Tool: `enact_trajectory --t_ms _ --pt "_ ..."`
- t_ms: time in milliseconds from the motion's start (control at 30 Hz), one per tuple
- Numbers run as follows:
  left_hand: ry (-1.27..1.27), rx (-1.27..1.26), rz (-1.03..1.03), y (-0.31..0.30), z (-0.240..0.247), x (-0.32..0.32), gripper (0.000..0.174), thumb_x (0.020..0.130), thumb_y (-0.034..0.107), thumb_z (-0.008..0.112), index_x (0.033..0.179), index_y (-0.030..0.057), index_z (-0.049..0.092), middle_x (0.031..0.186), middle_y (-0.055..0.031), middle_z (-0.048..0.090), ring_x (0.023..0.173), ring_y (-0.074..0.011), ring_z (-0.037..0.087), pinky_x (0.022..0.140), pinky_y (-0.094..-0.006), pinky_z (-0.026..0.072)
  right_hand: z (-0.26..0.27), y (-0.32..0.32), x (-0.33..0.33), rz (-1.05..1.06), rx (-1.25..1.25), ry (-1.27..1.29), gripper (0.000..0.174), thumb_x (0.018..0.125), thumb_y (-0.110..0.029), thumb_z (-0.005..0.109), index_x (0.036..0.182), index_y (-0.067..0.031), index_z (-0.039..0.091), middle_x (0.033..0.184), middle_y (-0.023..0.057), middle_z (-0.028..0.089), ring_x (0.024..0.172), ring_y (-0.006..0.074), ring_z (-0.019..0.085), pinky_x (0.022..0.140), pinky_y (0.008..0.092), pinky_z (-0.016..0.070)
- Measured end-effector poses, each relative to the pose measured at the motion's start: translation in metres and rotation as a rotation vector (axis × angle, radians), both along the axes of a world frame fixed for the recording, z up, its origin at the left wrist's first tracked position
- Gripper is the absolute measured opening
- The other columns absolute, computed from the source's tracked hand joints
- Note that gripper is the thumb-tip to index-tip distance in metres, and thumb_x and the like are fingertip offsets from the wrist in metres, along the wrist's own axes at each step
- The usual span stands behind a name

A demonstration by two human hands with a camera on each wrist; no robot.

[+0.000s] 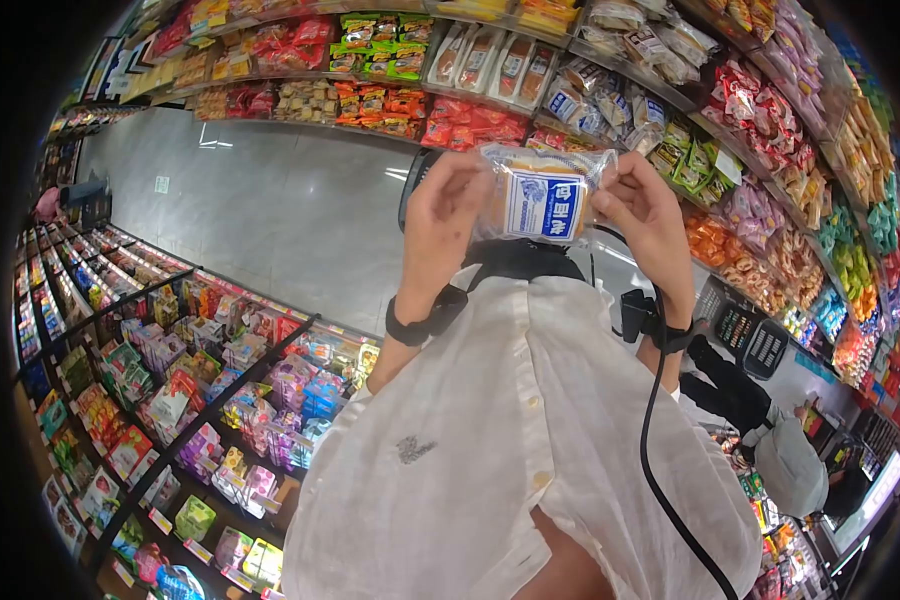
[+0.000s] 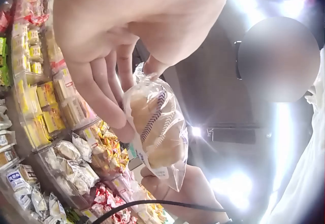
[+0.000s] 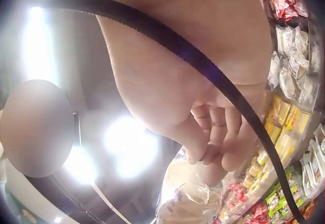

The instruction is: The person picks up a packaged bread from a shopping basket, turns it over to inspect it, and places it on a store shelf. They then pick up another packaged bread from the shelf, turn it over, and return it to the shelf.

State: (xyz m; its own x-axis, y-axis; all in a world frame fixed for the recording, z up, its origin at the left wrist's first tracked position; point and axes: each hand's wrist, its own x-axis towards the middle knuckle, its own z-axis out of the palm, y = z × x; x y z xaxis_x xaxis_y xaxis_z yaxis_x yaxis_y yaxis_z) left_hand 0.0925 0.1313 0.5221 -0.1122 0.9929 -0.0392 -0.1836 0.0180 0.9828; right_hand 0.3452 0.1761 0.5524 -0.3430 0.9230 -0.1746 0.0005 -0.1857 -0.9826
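Observation:
A clear plastic bread packet [image 1: 543, 195] with a blue-and-white printed label is stretched between both hands in front of the white shirt. My left hand [image 1: 442, 215] pinches its left end between thumb and fingers. At the other end my right hand [image 1: 646, 212] pinches the wrapper. The left wrist view shows the back of the packet [image 2: 158, 125], with tan bread inside and a striped strip along the film. In the right wrist view, thumb and forefinger grip the crinkled corner of the packet [image 3: 185, 191], and its lower part runs out of frame.
Tiered shelves of wrapped snacks [image 1: 380, 105] curve around ahead and to the right. A lower rack of colourful packets [image 1: 200, 370] stands at left, beside the grey floor [image 1: 260, 210]. A black cable [image 1: 650, 440] hangs from the right wrist. Another person [image 1: 785, 465] is at right.

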Motion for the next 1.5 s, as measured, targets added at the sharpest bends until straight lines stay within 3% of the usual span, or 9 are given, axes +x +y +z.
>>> enact_trajectory --t_ms 300,433,567,767,900,1000,1100,1233,1500 --pt "-0.007 0.007 -0.045 -0.012 -0.007 -0.017 0.017 0.108 0.013 0.06 0.118 0.0004 0.064 0.108 -0.0021 0.068 0.098 -0.0073 0.062 0.081 -0.0233 0.0481 0.004 -0.009 -0.008 0.01 -0.06 0.053 0.017 0.102 -0.002 0.067 0.111 -0.0032 0.053 0.101 -0.0004 0.062 0.082 0.0094 0.069 0.069 0.025 0.0545" --pt "-0.117 0.128 -0.063 -0.009 -0.009 -0.012 0.04 0.104 0.017 0.067 0.138 0.0014 0.051 0.135 -0.0092 0.062 0.118 -0.0163 0.063 0.096 -0.0295 0.0499 0.001 -0.011 -0.009 -0.07 -0.029 0.109 0.017 0.1 0.0 0.067 0.109 -0.0032 0.052 0.099 0.0021 0.064 0.087 0.0124 0.071 0.073 0.0269 0.0572" --pt "-0.191 0.088 -0.205 -0.011 -0.009 -0.001 0.072 0.098 0.009 0.074 0.153 0.0074 0.027 0.141 -0.0175 0.057 0.12 -0.0196 0.063 0.099 -0.0322 0.0523 0.008 -0.022 -0.015 -0.048 0.106 0.123 0.019 0.098 0.003 0.066 0.108 -0.0016 0.05 0.094 0.0066 0.068 0.089 0.0164 0.073 0.081 0.0311 0.058" --pt "-0.342 0.048 -0.12 -0.008 -0.016 0.003 0.07 0.095 0.001 0.072 0.151 0.0115 0.03 0.14 -0.0143 0.056 0.12 -0.0211 0.063 0.097 -0.032 0.0557 0.013 -0.03 -0.023 -0.084 0.181 0.05 0.022 0.095 0.002 0.07 0.109 0.0003 0.054 0.093 0.0072 0.069 0.089 0.0162 0.073 0.084 0.0306 0.0576" --pt "-0.277 -0.069 -0.193 -0.013 -0.007 0.0 0.079 0.099 0.015 0.071 0.161 0.0035 0.024 0.146 -0.0136 0.055 0.126 -0.0205 0.061 0.108 -0.0334 0.049 0.007 -0.034 -0.022 0.002 0.258 -0.051 0.023 0.092 -0.002 0.076 0.109 0.0001 0.06 0.096 0.0057 0.071 0.093 0.0165 0.073 0.083 0.0302 0.0573" --pt "-0.446 -0.052 -0.109 -0.012 0.008 0.005 0.083 0.091 0.001 0.076 0.157 0.0056 0.025 0.144 -0.0152 0.055 0.131 -0.023 0.058 0.111 -0.0363 0.0486 0.009 -0.031 -0.014 0.186 0.234 -0.231 0.028 0.089 -0.006 0.081 0.111 -0.0003 0.064 0.104 0.0063 0.072 0.095 0.0186 0.074 0.083 0.0316 0.0569" --pt "-0.404 0.054 -0.113 -0.012 0.014 0.0 0.09 0.09 0.003 0.079 0.161 0.0023 0.024 0.143 -0.0147 0.058 0.129 -0.0234 0.059 0.113 -0.0378 0.0461 0.024 -0.028 -0.001 0.253 0.198 -0.294 0.05 0.085 -0.015 0.088 0.126 -0.0009 0.063 0.121 0.0086 0.067 0.109 0.0171 0.067 0.096 0.0339 0.0529" --pt "-0.073 0.05 -0.332 -0.013 0.015 -0.018 0.1 0.084 0.011 0.089 0.166 0.0079 0.03 0.126 -0.0123 0.07 0.121 -0.0188 0.064 0.106 -0.0342 0.0483 0.035 -0.019 0.001 0.021 0.264 -0.088 0.066 0.085 -0.005 0.078 0.146 -0.0013 0.054 0.132 0.0103 0.07 0.107 0.0165 0.071 0.088 0.028 0.0534" --pt "-0.121 -0.033 -0.301 -0.028 0.012 -0.019 0.084 0.085 0.01 0.088 0.155 0.0056 0.042 0.124 -0.0099 0.073 0.115 -0.0184 0.068 0.097 -0.0314 0.052 0.013 -0.024 -0.008 0.038 0.14 -0.202 0.036 0.098 -0.01 0.072 0.13 0.0031 0.066 0.11 0.006 0.072 0.091 0.0101 0.068 0.08 0.0276 0.0551"
